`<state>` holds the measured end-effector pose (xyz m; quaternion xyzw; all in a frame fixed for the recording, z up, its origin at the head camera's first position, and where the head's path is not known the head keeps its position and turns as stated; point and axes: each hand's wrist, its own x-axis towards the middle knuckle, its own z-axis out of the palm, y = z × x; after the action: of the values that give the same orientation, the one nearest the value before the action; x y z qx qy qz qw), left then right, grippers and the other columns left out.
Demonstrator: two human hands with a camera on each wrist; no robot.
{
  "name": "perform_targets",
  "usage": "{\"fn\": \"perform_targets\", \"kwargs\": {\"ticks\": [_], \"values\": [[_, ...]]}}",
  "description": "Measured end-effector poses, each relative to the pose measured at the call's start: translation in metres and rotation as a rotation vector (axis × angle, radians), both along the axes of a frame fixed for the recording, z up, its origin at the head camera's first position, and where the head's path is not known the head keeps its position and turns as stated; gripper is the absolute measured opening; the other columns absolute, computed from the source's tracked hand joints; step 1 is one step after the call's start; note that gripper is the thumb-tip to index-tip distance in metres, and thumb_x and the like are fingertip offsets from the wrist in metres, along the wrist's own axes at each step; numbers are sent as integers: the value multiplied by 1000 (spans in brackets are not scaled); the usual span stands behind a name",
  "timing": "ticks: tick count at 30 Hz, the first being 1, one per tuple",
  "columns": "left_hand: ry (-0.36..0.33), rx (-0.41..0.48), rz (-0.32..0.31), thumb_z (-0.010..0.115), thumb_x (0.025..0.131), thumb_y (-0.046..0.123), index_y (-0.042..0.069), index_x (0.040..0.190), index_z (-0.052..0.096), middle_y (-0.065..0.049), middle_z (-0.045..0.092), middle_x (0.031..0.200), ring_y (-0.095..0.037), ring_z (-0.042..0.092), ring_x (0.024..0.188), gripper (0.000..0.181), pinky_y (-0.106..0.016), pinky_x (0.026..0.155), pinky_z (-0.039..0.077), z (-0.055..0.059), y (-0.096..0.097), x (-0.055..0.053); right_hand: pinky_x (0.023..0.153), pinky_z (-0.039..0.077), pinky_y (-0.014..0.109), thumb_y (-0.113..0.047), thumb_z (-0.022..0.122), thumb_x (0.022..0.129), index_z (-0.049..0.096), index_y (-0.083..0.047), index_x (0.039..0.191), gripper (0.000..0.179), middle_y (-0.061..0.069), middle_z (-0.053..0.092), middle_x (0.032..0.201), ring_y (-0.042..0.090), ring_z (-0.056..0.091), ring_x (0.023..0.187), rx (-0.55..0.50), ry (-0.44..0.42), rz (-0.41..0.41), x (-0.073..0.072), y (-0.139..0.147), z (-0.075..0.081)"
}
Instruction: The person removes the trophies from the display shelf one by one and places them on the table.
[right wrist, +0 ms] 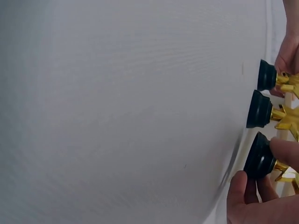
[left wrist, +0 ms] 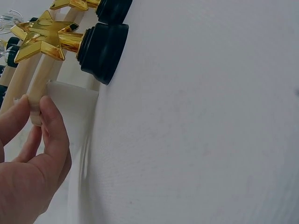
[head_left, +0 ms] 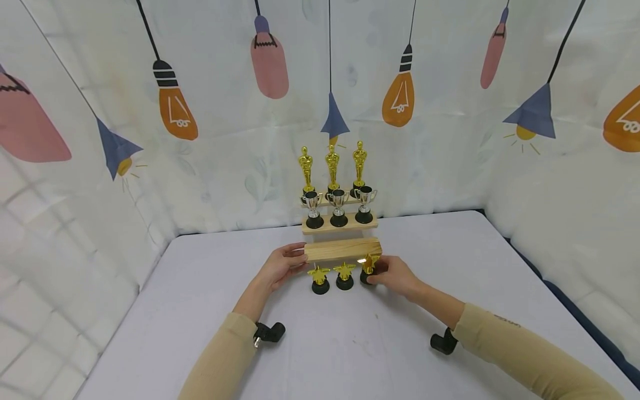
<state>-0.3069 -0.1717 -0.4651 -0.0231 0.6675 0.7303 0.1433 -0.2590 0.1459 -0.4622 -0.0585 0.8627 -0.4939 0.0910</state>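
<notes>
My left hand [head_left: 281, 268] pinches the left end of the lowest wooden shelf board [head_left: 342, 250] between thumb and fingers, as the left wrist view shows. At the right, my right hand [head_left: 398, 276] holds a gold star trophy by its black base [right wrist: 259, 157], which looks tilted in the right wrist view. Two more star trophies, a left one [head_left: 320, 285] and a middle one [head_left: 344, 281], stand upright in a row before the board. In the left wrist view, the gold star [left wrist: 44, 37] of the nearest trophy lies above my left fingers.
Behind, silver cup trophies [head_left: 339, 206] stand on the middle board [head_left: 341, 224]. Gold figure trophies [head_left: 332, 166] stand on the top tier at the back. A white cloth covers the table [head_left: 320, 344], and a printed curtain [head_left: 215, 166] hangs close behind.
</notes>
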Motion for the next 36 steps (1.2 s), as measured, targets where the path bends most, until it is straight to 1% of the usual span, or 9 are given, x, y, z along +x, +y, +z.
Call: {"fn": "perform_targets", "kwargs": {"ticks": [6, 9, 15, 21, 26, 31, 36], "values": [[-2, -9, 1, 64, 99, -4, -3, 148, 48, -23, 53, 137, -24, 64, 107, 52, -35, 96, 56, 0, 0, -1, 86, 54, 39, -7, 83, 84, 66, 8, 120, 42, 9, 70, 104, 23, 62, 97, 21, -14, 1, 2, -3, -1], [-1, -8, 3, 64, 99, -4, -2, 148, 48, -23, 53, 137, -24, 63, 107, 52, -36, 96, 56, 0, 0, -1, 84, 54, 38, -6, 82, 85, 66, 8, 120, 42, 9, 69, 104, 23, 62, 97, 20, -17, 6, 2, -2, 0], [-1, -4, 1, 64, 99, -5, -3, 148, 48, -24, 52, 137, -24, 63, 107, 52, -34, 94, 57, 0, 0, 0, 86, 54, 39, -6, 82, 85, 65, 8, 120, 42, 10, 69, 106, 24, 63, 98, 28, -11, 1, 2, -4, -1], [4, -8, 2, 64, 98, -4, -4, 148, 48, -24, 53, 136, -23, 64, 105, 52, -34, 94, 58, 0, 0, 0, 89, 55, 42, -6, 82, 85, 65, 7, 122, 43, 9, 69, 106, 23, 63, 99, 73, 15, -8, 2, -5, -3], [3, -8, 3, 64, 99, -4, -2, 148, 49, -23, 53, 136, -24, 63, 108, 51, -35, 95, 57, -1, 0, -1, 88, 56, 42, -6, 83, 85, 65, 6, 125, 45, 8, 70, 106, 22, 64, 99, 112, 43, -11, 1, -6, -7], [-3, -4, 13, 65, 98, -4, -2, 147, 49, -23, 54, 135, -26, 63, 109, 52, -35, 94, 57, -1, 0, -1, 87, 56, 42, -6, 83, 85, 65, 6, 125, 46, 10, 70, 107, 24, 64, 99, 141, 58, -24, 2, -8, -6], [-6, -9, 10, 65, 98, -5, -2, 147, 49, -23, 53, 136, -25, 63, 109, 52, -36, 96, 57, -2, 0, -1, 86, 57, 41, -7, 84, 85, 62, 7, 129, 51, 11, 70, 109, 25, 65, 100, 164, 68, -25, 2, -9, -6]]}}
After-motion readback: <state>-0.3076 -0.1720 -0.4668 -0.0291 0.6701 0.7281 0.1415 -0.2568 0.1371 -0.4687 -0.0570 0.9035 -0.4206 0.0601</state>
